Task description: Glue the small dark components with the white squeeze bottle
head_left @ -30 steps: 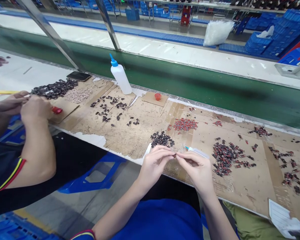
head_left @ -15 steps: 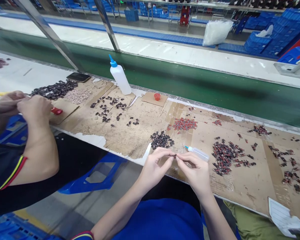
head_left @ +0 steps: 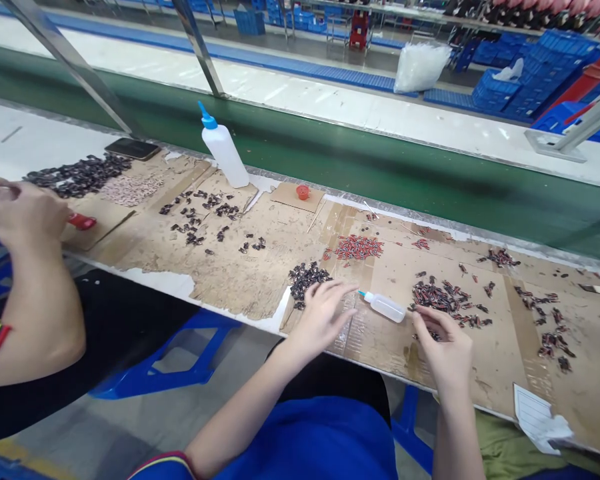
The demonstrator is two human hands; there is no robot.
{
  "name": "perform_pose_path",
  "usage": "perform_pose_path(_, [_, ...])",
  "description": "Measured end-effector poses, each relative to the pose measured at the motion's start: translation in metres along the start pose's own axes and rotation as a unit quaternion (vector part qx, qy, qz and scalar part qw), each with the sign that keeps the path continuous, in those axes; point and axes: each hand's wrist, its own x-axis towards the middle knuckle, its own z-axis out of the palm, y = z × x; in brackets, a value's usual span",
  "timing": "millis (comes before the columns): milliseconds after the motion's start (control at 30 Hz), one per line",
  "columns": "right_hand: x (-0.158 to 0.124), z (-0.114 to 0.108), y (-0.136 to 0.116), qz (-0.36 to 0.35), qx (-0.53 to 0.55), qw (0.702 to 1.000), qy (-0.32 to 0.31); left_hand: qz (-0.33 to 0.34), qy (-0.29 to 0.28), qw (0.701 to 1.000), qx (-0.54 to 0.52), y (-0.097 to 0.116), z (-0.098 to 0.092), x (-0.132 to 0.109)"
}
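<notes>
My left hand [head_left: 323, 312] lies over the cardboard-covered bench edge with fingers stretched out, its tips beside a heap of small black parts [head_left: 305, 277]. My right hand [head_left: 443, 347] rests at the near edge of a pile of red-and-black parts [head_left: 443, 298], fingers curled downward; what they pinch is hidden. A small clear squeeze bottle with a blue tip [head_left: 384, 306] lies on its side between the two hands. A neat cluster of red parts [head_left: 359, 247] sits farther back.
A tall white bottle with a blue cap [head_left: 223, 148] stands at the back, with an orange cap [head_left: 303, 192] to its right. A co-worker's hands [head_left: 17, 212] work at the left near a dark pile [head_left: 77, 175] and a phone [head_left: 131, 149]. A green conveyor belt [head_left: 380, 167] runs behind; paper [head_left: 537, 417] lies at right.
My hands were pinched together on a tiny part in front of me. They have separated: the left moved to the black heap, the right to the red-and-black pile. The view shifted right.
</notes>
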Motion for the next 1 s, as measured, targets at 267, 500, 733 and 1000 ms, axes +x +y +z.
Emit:
perform_pose_path(267, [0.009,0.016,0.018,-0.157,-0.196,0.962,-0.107,0.098,-0.068,0.97,0.21,-0.045,-0.025,-0.01])
perform_pose_path(500, [0.005,0.019,0.005,0.024,0.038,0.987,-0.154,0.11,-0.084,0.973,0.185,-0.039,-0.014,-0.008])
perform_pose_path(733, [-0.001,0.027,-0.01,0.23,0.474,0.849,-0.027,0.064,-0.015,0.995,0.08,-0.031,0.012,-0.018])
perform_pose_path(1000, [-0.011,0.06,-0.023,0.301,0.409,0.861,-0.03,0.052,0.035,0.99,0.13,-0.038,0.01,-0.032])
